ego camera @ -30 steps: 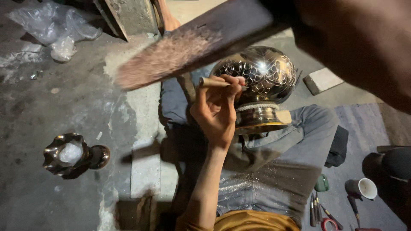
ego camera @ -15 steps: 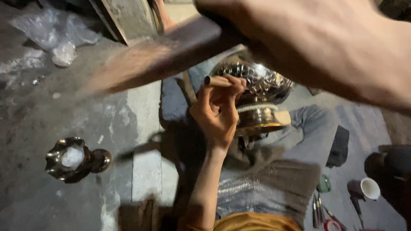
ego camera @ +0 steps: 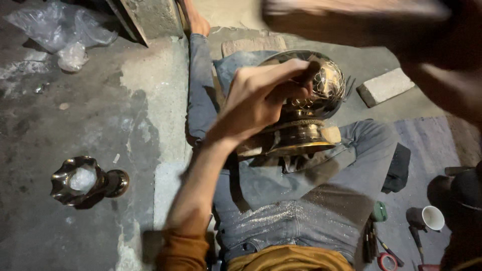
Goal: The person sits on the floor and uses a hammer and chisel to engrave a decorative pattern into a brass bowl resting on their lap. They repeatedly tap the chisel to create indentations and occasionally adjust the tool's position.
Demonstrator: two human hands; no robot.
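Rough grey concrete floor [ego camera: 75, 115] fills the left half of the frame, stained and dusty, with crumpled clear plastic bags [ego camera: 60, 30] in the upper left corner and a grey stone slab [ego camera: 150, 15] leaning at the top. At the lower left a dark metal vase [ego camera: 85, 181] with a wavy rim lies on its side on the concrete. Down the middle stretch the person's legs in grey jeans [ego camera: 301, 221], speckled with fine shiny dust near the waist, and an ochre shirt hem shows at the bottom edge. On the lap, centre right of the frame, rests an engraved brass bowl [ego camera: 326, 90] on a flared foot, its rounded polished body covered with fine chased patterns. The left hand [ego camera: 256, 100] lies over the bowl's left side, its fingers curled tight around a short punch [ego camera: 307, 75] whose tip touches the bowl's surface. The right hand [ego camera: 442, 75] looms large and blurred in the upper right corner, closed around a wooden mallet [ego camera: 351, 20] that streaks across the top of the frame above the bowl; the blur hides how each finger sits. A pale stone block [ego camera: 385, 86] lies on the floor to the right of the bowl. At the lower right stand a white cup [ego camera: 433, 218], a green lid [ego camera: 379, 212] and a red tape roll [ego camera: 387, 262] beside some small hand tools [ego camera: 371, 246].
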